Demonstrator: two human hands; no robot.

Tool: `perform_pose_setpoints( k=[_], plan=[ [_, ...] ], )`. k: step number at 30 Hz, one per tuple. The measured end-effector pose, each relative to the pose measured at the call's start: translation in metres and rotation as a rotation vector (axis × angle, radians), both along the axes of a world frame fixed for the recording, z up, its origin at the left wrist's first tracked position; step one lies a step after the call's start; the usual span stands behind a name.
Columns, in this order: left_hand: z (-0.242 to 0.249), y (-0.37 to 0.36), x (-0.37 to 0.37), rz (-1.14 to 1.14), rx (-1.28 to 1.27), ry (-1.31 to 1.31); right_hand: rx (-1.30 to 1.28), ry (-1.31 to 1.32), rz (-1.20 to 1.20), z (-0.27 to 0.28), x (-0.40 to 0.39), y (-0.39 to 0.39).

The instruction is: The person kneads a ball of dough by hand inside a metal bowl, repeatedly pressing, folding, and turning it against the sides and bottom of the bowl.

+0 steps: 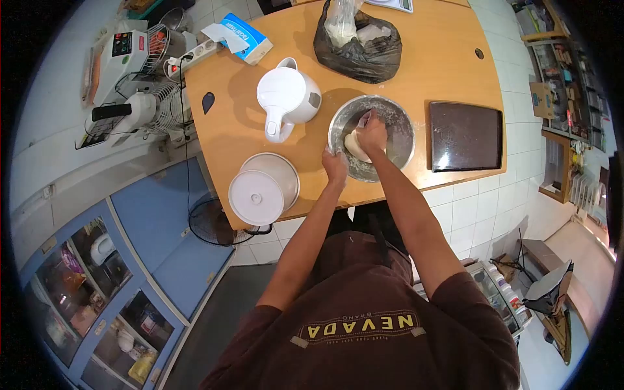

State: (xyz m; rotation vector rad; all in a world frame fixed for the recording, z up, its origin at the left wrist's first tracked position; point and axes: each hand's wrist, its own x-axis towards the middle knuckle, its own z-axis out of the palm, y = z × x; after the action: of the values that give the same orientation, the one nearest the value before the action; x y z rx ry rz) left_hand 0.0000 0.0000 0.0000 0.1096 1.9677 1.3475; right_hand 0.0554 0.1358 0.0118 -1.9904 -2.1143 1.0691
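A metal mixing bowl (404, 140) dusted with flour stands near the table's front edge. Inside it lies a pale lump of dough (354, 147). My right hand (372, 134) reaches into the bowl with its fingers curled against the dough, covering part of it. A pale pinkish patch shows at its fingertips, too small to make out. At the bowl's near left rim, my left hand (335, 166) is closed on the edge, with white residue on its fingers.
A white electric kettle (289, 97) and a lidded white container (260, 192) stand left of the bowl. Behind it sits a black plastic bag (361, 55). A dark tray (466, 136) lies to the right. A tissue pack (242, 40) is at the back left.
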Motion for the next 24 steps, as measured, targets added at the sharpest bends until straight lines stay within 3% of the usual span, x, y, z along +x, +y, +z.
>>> perform_pose_setpoints(
  k=[5,6,9,13,17,23,24],
  plan=[
    [0.042,0.012,-0.026,-0.359,-0.128,0.15,0.025,0.4,0.048,-0.035,0.038,0.003],
    [0.023,0.012,-0.035,-0.346,0.023,0.376,-0.033,0.39,0.126,-0.011,0.036,0.002],
    [0.018,0.036,-0.06,-0.543,0.055,0.618,0.01,0.331,0.619,0.016,0.054,0.004],
    [0.038,0.072,-0.068,-0.837,-0.021,0.674,0.098,0.218,0.689,0.03,0.071,-0.029],
    [0.039,0.102,-0.068,-0.962,0.06,1.016,0.236,0.109,0.745,0.04,0.072,-0.052],
    [0.058,0.122,-0.069,-1.114,-0.135,0.914,0.194,0.132,0.707,0.036,0.073,-0.051],
    [0.05,0.122,-0.066,-1.104,-0.114,1.035,0.176,0.136,0.689,0.037,0.073,-0.05]
  ],
)
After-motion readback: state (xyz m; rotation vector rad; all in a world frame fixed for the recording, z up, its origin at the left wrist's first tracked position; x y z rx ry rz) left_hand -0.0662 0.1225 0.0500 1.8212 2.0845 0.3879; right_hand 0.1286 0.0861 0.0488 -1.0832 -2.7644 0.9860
